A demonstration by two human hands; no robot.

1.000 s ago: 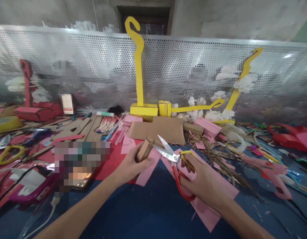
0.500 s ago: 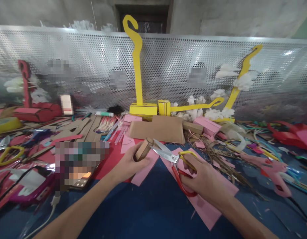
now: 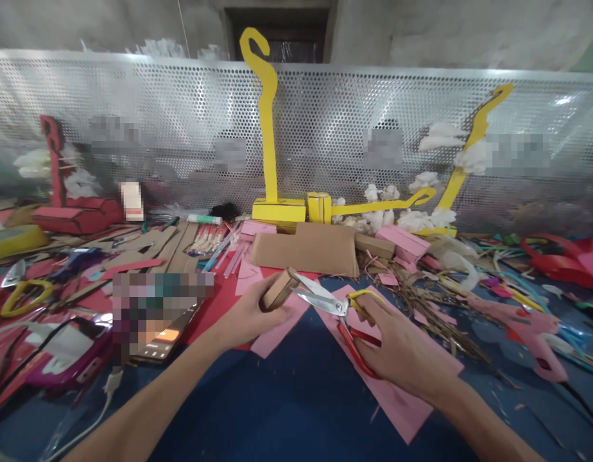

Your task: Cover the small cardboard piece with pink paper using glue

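Observation:
My left hand [image 3: 251, 314] is closed around a small brown cardboard box [image 3: 279, 290], holding it tilted above the table. In my right hand [image 3: 397, 340] are scissors [image 3: 342, 308] with one yellow and one red handle. Their blades are parted, the tips at the near right end of the box; whether they touch it I cannot tell. Under my right hand lies a sheet of pink paper [image 3: 402, 414]. Another pink strip [image 3: 267, 343] lies beneath my left hand, partly covered by it.
Behind my hands lies a brown cardboard piece [image 3: 306, 250]. Beyond it stand a yellow box with a tall hook [image 3: 267, 141] and a perforated metal panel [image 3: 181, 128]. To the right are a pink glue gun [image 3: 527, 327] and dry twigs [image 3: 450, 327]; a phone [image 3: 164, 337] lies left.
The scissor blades have opened slightly wider. Both hands stay in nearly the same place, and the cardboard box is still held. The view has shifted slightly.

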